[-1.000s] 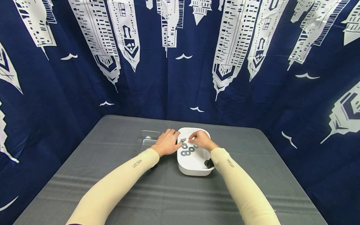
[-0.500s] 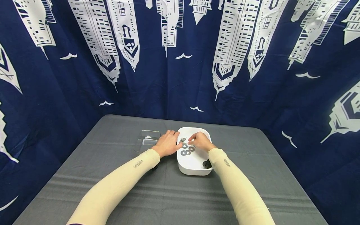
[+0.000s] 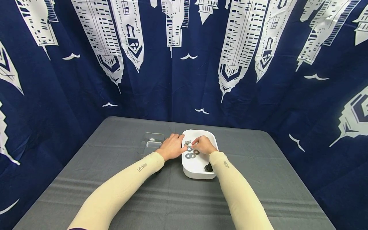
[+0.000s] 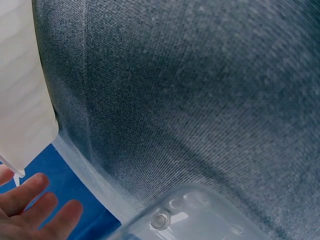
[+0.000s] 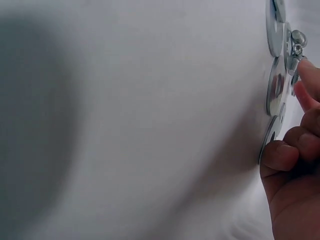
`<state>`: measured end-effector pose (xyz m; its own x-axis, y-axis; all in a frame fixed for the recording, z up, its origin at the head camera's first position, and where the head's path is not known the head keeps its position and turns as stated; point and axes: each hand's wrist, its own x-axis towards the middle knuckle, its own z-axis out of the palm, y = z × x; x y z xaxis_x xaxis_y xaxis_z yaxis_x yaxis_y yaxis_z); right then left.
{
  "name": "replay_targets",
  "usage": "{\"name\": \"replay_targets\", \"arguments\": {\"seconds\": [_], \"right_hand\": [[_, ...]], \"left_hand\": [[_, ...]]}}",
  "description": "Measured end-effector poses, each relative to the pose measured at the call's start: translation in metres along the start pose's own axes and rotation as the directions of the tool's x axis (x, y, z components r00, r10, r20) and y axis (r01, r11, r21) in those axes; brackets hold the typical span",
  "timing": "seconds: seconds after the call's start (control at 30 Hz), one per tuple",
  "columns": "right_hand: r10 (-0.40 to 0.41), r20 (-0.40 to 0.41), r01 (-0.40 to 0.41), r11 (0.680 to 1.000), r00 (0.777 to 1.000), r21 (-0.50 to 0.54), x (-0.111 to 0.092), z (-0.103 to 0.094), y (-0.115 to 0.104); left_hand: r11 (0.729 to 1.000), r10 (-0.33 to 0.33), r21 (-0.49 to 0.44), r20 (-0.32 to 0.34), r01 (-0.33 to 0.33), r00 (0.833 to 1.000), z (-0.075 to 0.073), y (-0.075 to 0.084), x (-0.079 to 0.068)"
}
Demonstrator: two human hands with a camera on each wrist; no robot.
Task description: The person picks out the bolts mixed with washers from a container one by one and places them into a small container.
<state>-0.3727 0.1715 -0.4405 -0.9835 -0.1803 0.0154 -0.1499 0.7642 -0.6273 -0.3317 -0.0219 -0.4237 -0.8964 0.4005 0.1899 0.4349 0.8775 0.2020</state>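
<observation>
A white tray (image 3: 198, 167) with rounded corners lies under both hands. Large flat washers (image 3: 190, 156) sit on its floor, with several small metal bolts (image 3: 187, 142) beyond them. My right hand (image 3: 203, 145) reaches in over the right side, thumb and index finger close together at the bolts. In the right wrist view its fingertips (image 5: 306, 75) are right at a bolt (image 5: 297, 49), the other fingers curled beside the washers (image 5: 275, 87); I cannot tell whether a bolt is pinched. My left hand (image 3: 171, 147) rests at the tray's left rim, fingers extended, thumb over the edge.
A clear plastic container (image 3: 152, 143) stands left of the left hand and shows at the bottom of the left wrist view. The grey cloth-covered table (image 3: 169, 204) reaches back to a blue curtain (image 3: 184, 86) printed with white buildings.
My right forearm and wrist have swung slightly left over the tray, while the right fingertips stay near the bolts. The left hand has hardly moved.
</observation>
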Motion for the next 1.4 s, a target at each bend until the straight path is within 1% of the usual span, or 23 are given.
{"name": "replay_targets", "arguments": {"seconds": [0.13, 0.2, 0.4, 0.6, 0.77, 0.97, 1.2, 1.4], "right_hand": [[0.022, -0.003, -0.022, 1.0, 1.0, 0.02, 0.004, 0.005, 0.0], [0.038, -0.005, -0.038, 0.998, 0.999, 0.047, 0.005, 0.007, 0.0], [0.075, -0.012, -0.073, 0.992, 0.997, 0.103, 0.007, 0.011, 0.004], [0.086, -0.047, -0.08, 0.989, 0.995, 0.123, 0.008, 0.012, 0.006], [0.091, -0.042, -0.085, 0.988, 0.995, 0.131, 0.007, 0.013, 0.004], [0.108, -0.029, -0.104, 0.989, 0.994, 0.104, 0.005, 0.016, 0.003], [0.098, -0.017, -0.097, 0.993, 0.995, 0.064, 0.004, 0.016, 0.001], [0.088, -0.021, -0.087, 0.995, 0.996, 0.047, 0.004, 0.015, 0.002]], "left_hand": [[1.0, -0.015, -0.003, 0.0, 0.015, 1.0, 0.0, -0.001, 0.001], [1.0, -0.019, -0.001, 0.002, 0.019, 1.0, 0.001, -0.001, 0.001], [1.0, -0.013, 0.004, 0.015, 0.013, 1.0, 0.002, -0.001, 0.001], [1.0, -0.011, 0.011, 0.006, 0.011, 1.0, 0.001, 0.001, 0.003], [1.0, -0.016, 0.02, 0.008, 0.016, 1.0, 0.0, 0.001, 0.003], [1.0, -0.014, 0.019, 0.007, 0.014, 1.0, 0.003, 0.0, 0.001], [0.999, -0.03, 0.021, 0.003, 0.03, 1.0, 0.003, 0.001, 0.0], [0.999, -0.028, 0.039, -0.001, 0.028, 1.0, 0.003, 0.003, 0.001]]}}
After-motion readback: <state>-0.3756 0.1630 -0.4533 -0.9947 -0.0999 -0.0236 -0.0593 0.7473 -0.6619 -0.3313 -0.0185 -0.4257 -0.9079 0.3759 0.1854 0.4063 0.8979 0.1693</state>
